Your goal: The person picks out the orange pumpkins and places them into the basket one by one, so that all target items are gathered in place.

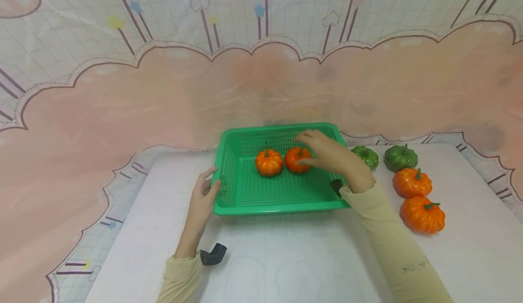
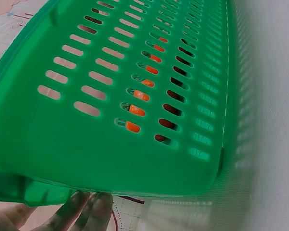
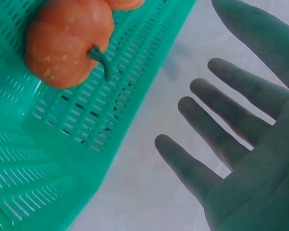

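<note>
A green plastic basket (image 1: pixel 278 210) with slotted walls stands on the white table. Two small orange pumpkins lie inside it: a left pumpkin (image 1: pixel 269 163) and a right pumpkin (image 1: pixel 297 160). My right hand (image 1: pixel 327 155) hovers over the basket's right side, beside the right pumpkin and overlapping it in the head view. In the right wrist view its fingers (image 3: pixel 231 106) are spread, with nothing in the palm. At the basket's left rim, my left hand (image 1: pixel 202 198) touches the edge with thumb and fingertips. The left wrist view shows its fingers (image 2: pixel 94 211) against the outer wall.
Right of the basket, a green pumpkin (image 1: pixel 365 158) sits partly hidden by the right arm. Another green pumpkin (image 1: pixel 400 158) and two orange ones, a rear pumpkin (image 1: pixel 412 183) and a front pumpkin (image 1: pixel 422 215), stand farther right. A patterned cloth (image 1: pixel 261 90) hangs behind.
</note>
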{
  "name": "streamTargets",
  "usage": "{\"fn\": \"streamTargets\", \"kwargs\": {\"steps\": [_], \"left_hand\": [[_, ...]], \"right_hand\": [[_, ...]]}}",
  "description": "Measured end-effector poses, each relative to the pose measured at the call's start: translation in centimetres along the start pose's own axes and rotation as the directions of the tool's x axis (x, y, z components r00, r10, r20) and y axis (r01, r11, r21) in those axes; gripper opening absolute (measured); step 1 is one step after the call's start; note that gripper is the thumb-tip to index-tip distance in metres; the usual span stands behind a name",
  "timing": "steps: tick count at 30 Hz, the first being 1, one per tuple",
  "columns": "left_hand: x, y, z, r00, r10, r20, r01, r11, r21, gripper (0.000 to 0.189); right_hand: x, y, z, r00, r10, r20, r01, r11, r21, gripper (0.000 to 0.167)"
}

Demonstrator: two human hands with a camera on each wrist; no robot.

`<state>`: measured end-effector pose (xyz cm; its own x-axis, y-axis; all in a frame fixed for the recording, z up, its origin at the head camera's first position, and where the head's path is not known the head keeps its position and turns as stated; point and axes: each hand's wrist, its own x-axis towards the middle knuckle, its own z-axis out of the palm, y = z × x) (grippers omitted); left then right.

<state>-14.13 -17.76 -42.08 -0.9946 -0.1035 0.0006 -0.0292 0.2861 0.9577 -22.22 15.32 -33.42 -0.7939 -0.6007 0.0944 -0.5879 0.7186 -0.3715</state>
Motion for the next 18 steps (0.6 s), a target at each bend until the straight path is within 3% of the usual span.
{"fn": "streamTargets", "kwargs": {"steps": [18], "left_hand": [[0.1,-0.2,-0.1,1.0,0.0,0.004,0.0,1.0,-0.016,0.045]], "right_hand": [[-2.8,0.3,-0.6,0.999,0.011,-0.039,-0.012,0.999,-0.032,0.057]]}}
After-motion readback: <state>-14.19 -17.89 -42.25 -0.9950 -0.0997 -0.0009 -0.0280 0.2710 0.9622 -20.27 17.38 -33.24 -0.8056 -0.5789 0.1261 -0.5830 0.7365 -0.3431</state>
